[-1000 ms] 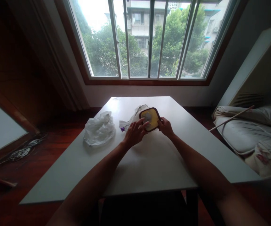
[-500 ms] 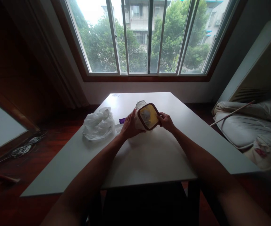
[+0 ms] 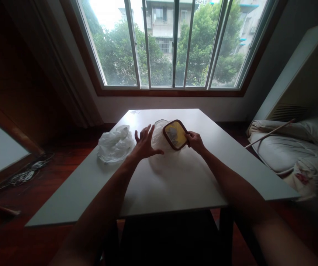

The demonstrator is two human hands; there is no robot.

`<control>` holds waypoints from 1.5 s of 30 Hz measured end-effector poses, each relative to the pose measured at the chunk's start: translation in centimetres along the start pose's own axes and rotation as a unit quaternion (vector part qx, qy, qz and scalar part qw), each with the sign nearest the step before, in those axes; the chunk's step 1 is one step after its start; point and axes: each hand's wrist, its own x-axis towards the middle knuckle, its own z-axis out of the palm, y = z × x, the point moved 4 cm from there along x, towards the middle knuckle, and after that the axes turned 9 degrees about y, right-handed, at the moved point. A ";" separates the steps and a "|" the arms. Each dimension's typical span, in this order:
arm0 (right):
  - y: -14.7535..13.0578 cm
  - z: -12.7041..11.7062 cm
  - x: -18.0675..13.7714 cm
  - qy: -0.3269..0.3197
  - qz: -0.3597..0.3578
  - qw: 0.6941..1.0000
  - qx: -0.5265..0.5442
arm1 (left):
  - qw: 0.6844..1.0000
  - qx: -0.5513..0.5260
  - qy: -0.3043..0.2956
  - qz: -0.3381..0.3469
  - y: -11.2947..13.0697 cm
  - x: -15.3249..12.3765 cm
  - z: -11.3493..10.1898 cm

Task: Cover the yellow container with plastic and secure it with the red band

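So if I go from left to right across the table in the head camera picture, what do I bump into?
crumpled white bag → left hand, open with fingers spread → yellow container with a brown rim → right hand gripping its edge → white bedding off past the table

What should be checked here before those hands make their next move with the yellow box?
1. Grip on the yellow box: ok. The right hand is closed on its right edge.
2. Box level: not ok. It is tilted up, with the lid facing the camera.
3. Lid shut tight: cannot tell.
4. Left hand free: ok. It is open with the fingers spread, next to the clear bag. Whether it touches the bag cannot be told.
5. Bare space on the table in front of the hands: ok.
6. Crumpled white bag out of the way: ok. It lies apart, to the left.
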 end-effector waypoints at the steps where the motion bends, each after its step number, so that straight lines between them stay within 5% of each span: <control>1: 0.0 0.1 0.0 -0.001 -0.001 1.000 0.002 | 1.000 -0.015 0.022 0.011 0.9 0.2 -0.6; 7: -0.2 0.7 -0.4 -0.011 0.017 0.999 0.028 | 0.992 -0.093 0.075 0.050 4.3 0.2 -0.1; 14: -0.5 1.2 -0.7 -0.012 0.065 0.995 0.069 | 0.989 -0.102 0.102 0.032 3.2 -0.2 1.9; 28: 0.0 1.6 -0.8 -0.043 0.094 0.991 0.090 | 0.988 -0.056 0.131 0.060 3.2 -0.2 2.2; 33: -0.3 0.8 -0.6 -0.034 -0.005 0.996 -0.080 | 0.989 -0.042 0.125 0.062 3.4 0.0 2.4; 39: -3.6 -0.8 -1.4 0.115 -0.212 0.942 -0.233 | 0.989 -0.030 0.134 0.045 3.3 0.3 2.8; 45: -6.5 2.0 -4.5 -0.048 -0.311 0.933 -0.177 | 0.989 -0.032 0.145 0.027 3.5 0.6 2.5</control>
